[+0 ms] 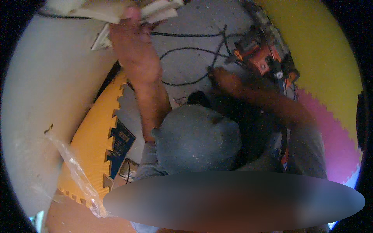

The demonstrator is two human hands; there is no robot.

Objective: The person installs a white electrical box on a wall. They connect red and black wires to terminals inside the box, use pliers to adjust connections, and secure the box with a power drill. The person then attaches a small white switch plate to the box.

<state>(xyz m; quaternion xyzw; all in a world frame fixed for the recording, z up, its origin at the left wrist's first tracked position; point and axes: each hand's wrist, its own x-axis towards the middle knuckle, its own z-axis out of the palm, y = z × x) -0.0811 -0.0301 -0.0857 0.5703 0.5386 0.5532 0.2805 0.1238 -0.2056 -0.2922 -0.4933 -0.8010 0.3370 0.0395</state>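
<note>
Up at the far left, my left hand [136, 50] is closed around a cream-coloured, angular plastic-looking piece [161, 13], its thumb lying on top. I cannot tell exactly what that piece is. A dark cable [186, 35] runs right from beside this hand and loops over the grey floor. My right hand [227, 81], in shadow to the right of the middle, has its fingers curled together next to the cable loop. Something small and dark shows at its fingertips, too dim to name. My grey-clad knee [198, 136] is between the two arms.
A red and black power tool [260, 58] lies beyond my right hand. Yellow [318, 50] and pink [330, 132] foam mats line the right. To the left are a pale wall [50, 89], an orange-yellow foam mat [91, 136], a dark blue box [121, 145] and clear plastic film [77, 171].
</note>
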